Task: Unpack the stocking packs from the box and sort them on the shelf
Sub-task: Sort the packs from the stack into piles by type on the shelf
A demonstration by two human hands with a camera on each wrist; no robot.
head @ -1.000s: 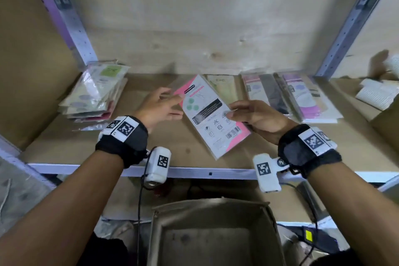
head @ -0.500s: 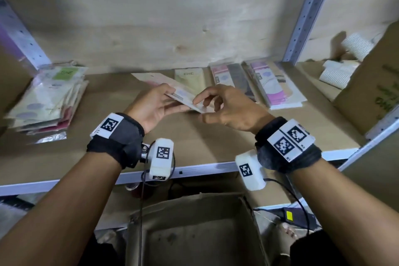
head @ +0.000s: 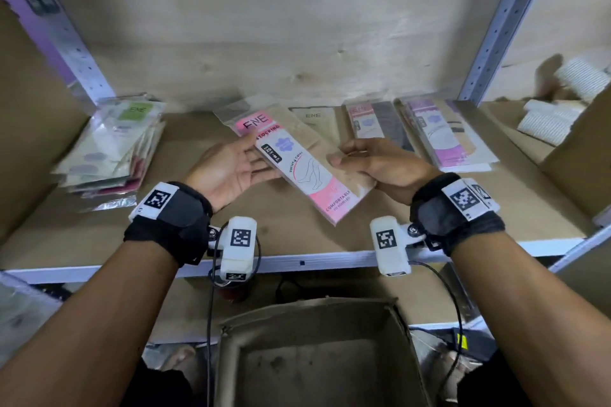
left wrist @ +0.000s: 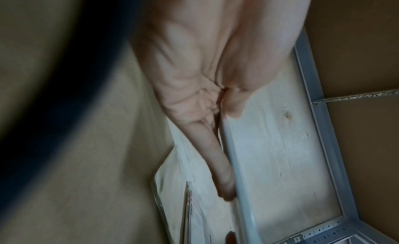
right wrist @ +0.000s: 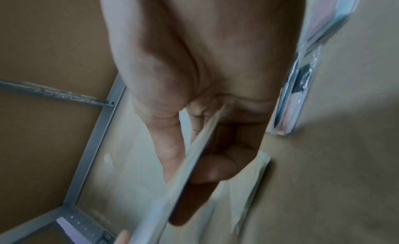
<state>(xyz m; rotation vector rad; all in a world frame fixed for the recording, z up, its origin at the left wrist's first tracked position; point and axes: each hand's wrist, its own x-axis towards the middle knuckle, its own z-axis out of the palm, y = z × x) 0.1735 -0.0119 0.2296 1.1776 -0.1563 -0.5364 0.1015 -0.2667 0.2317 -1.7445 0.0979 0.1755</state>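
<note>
A pink and white stocking pack (head: pixel 299 168) marked ENE is held face up, slanted, just above the wooden shelf (head: pixel 281 235). My left hand (head: pixel 254 155) holds its left edge, fingers underneath and thumb on top. My right hand (head: pixel 344 158) pinches its right edge. In the left wrist view the pack (left wrist: pixel 237 171) shows edge-on beside my fingers (left wrist: pixel 220 171). The right wrist view shows the pack (right wrist: pixel 183 171) edge-on between the thumb and the fingers (right wrist: pixel 218 171). The open cardboard box (head: pixel 228 357) stands below the shelf; no pack shows inside it.
A loose stack of packs (head: pixel 109 155) lies at the shelf's left end. A beige pack (head: pixel 314 119), a pink and black pack (head: pixel 377 124) and a purple stack (head: pixel 443 139) lie along the back. White ribbed items (head: pixel 555 119) and a cardboard box (head: pixel 582 155) sit beyond the right upright (head: pixel 496 26).
The pack has been flipped over between my hands: a second ago its barcode side faced up, then it stood edge-on, and now its front faces up.
</note>
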